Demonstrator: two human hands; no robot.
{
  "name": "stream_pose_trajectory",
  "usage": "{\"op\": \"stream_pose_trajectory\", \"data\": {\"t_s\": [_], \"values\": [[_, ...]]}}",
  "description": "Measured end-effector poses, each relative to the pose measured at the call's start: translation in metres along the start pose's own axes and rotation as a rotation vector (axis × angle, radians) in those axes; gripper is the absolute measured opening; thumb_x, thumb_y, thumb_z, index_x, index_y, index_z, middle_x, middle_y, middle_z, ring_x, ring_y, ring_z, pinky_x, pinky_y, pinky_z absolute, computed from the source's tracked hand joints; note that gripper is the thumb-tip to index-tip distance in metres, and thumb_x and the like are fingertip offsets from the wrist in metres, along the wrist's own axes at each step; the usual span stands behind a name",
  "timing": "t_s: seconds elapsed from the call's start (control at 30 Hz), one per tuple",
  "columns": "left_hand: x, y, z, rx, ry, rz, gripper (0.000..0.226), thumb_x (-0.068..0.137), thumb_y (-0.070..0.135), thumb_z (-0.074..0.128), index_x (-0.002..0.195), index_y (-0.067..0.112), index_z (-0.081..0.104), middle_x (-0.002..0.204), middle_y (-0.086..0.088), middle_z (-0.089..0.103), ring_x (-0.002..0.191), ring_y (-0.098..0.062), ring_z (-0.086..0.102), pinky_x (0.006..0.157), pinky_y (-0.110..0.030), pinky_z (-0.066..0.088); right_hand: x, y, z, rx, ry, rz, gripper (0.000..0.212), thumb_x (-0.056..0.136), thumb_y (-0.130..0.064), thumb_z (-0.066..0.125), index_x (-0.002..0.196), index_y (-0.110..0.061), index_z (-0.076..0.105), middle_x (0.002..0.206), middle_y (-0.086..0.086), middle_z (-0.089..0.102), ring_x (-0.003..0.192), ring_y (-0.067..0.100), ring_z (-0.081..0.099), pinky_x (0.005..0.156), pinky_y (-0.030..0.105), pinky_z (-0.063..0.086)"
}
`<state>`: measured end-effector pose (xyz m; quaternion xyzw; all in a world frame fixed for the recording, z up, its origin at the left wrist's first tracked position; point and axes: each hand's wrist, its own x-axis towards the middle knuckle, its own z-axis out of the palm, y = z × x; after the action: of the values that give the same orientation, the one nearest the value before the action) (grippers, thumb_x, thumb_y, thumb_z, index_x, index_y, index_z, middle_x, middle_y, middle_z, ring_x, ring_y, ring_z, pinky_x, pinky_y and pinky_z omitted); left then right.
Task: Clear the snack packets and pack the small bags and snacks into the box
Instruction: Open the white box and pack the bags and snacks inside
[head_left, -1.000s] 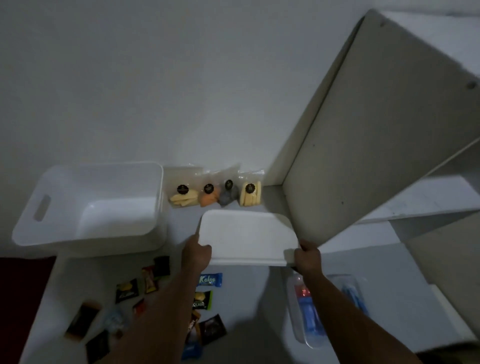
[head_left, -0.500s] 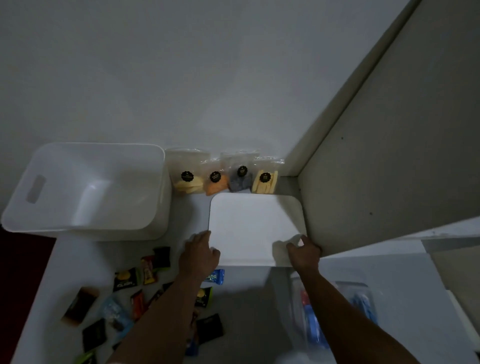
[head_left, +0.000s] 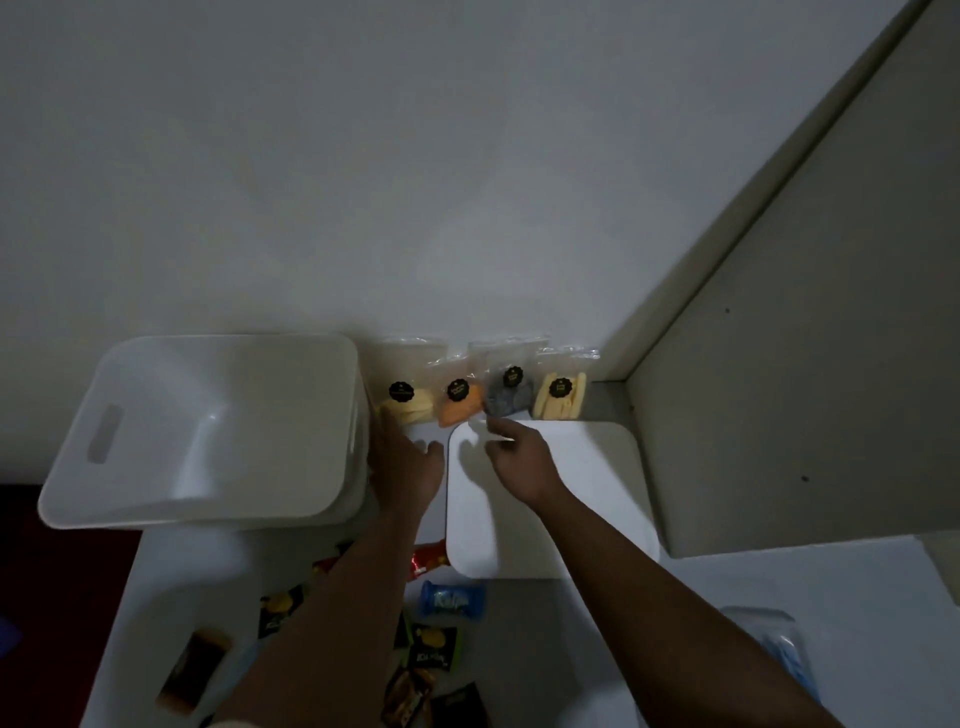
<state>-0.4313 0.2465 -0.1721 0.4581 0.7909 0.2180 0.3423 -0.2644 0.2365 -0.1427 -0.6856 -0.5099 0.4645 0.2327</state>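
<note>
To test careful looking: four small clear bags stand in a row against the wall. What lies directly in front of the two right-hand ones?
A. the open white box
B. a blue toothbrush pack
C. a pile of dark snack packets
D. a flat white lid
D: the flat white lid lies on the table just before the grey bag and the right-most yellow bag.
</note>
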Motion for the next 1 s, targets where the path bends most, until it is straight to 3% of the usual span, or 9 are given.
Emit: {"op": "stream_pose_trajectory", "data": {"t_s": [0.07,0.2,0.37,0.43,0.5,0.63,0.8,0.9,1.0], "values": [[0.016,0.009,0.002,-0.173,-0.019,-0.123,0.102,0.082,0.033,0.074,0.160,0.015,0.011,0.157,-0.018,0.034,0.135,-0.040,0.046,0.106,-0.055,0.046,0.022,-0.014,0.011,0.006,-0.062,-0.024,0.039,0.097,-0.008,0.058,0.135,-0.011,0.063,0.139,0.007,0.062,0.129,0.022,0.056,0.104,0.026,0.042],[0.061,-0.003,0.025,-0.385,-0.069,-0.183,0.113,0.053,0.057,0.068,0.143,-0.004,0.036,0.140,-0.031,0.048,0.124,-0.048,0.055,0.095,-0.060,0.052,0.053,-0.027,0.028,0.047,-0.096,-0.041,0.032,0.091,-0.017,0.071,0.122,-0.015,0.067,0.113,0.002,0.069,0.106,0.019,0.065,0.086,0.026,0.048],[0.075,0.000,0.031,-0.329,-0.036,-0.185,0.113,0.052,0.064,0.065,0.150,0.019,0.032,0.148,-0.017,0.047,0.133,-0.038,0.049,0.101,-0.058,0.049,0.075,-0.026,0.041,-0.033,0.091,0.032,0.015,0.084,-0.025,0.072,0.080,-0.030,0.059,0.083,-0.006,0.066,0.080,0.017,0.065,0.071,0.030,0.050],[0.075,0.009,0.028,-0.338,0.003,-0.127,0.104,0.058,0.051,0.057,0.150,0.009,0.030,0.143,-0.025,0.047,0.130,-0.044,0.049,0.101,-0.057,0.049,0.077,-0.028,0.044,0.025,0.196,0.121,0.024,0.079,-0.031,0.076,0.096,-0.028,0.059,0.094,-0.002,0.069,0.090,0.022,0.067,0.078,0.033,0.052],[0.073,0.023,0.020,-0.354,0.029,-0.115,0.102,0.067,0.037,0.059,0.155,0.005,0.020,0.149,-0.025,0.042,0.136,-0.044,0.043,0.107,-0.055,0.045,0.081,-0.026,0.047,0.080,0.255,0.175,0.055,0.075,-0.042,0.081,0.120,-0.022,0.056,0.112,-0.003,0.068,0.105,0.022,0.066,0.088,0.037,0.052],[0.077,0.036,0.016,-0.396,0.086,-0.203,0.104,0.083,0.010,0.062,0.161,0.028,-0.003,0.157,-0.015,0.038,0.136,-0.037,0.048,0.107,-0.053,0.045,0.094,-0.028,0.048,0.097,0.263,0.210,0.083,0.070,-0.052,0.085,0.136,-0.019,0.048,0.125,0.003,0.067,0.116,0.025,0.064,0.092,0.037,0.050],[0.094,0.037,0.022,-0.416,0.152,-0.365,0.068,0.098,0.039,0.050,0.159,0.024,0.023,0.149,-0.022,0.043,0.128,-0.042,0.051,0.102,-0.055,0.048,0.108,-0.022,0.042,0.057,0.250,0.227,0.048,0.086,-0.042,0.076,0.122,-0.015,0.058,0.107,0.003,0.066,0.100,0.023,0.063,0.084,0.031,0.046],[0.094,0.040,0.020,-0.379,0.134,-0.344,0.053,0.103,0.031,0.051,0.148,0.005,0.042,0.147,-0.022,0.049,0.133,-0.039,0.049,0.108,-0.044,0.042,0.107,-0.015,0.037,0.038,0.301,0.173,0.017,0.096,-0.030,0.064,0.095,-0.013,0.063,0.087,0.003,0.065,0.088,0.025,0.067,0.072,0.027,0.041],[0.092,0.042,0.015,-0.266,0.122,-0.315,0.040,0.106,0.021,0.043,0.136,-0.005,0.053,0.140,-0.025,0.054,0.131,-0.038,0.051,0.105,-0.038,0.040,0.098,-0.010,0.030,0.080,0.316,0.109,0.018,0.096,-0.022,0.065,0.080,-0.015,0.061,0.075,0.000,0.062,0.073,0.018,0.061,0.067,0.026,0.040]]}}
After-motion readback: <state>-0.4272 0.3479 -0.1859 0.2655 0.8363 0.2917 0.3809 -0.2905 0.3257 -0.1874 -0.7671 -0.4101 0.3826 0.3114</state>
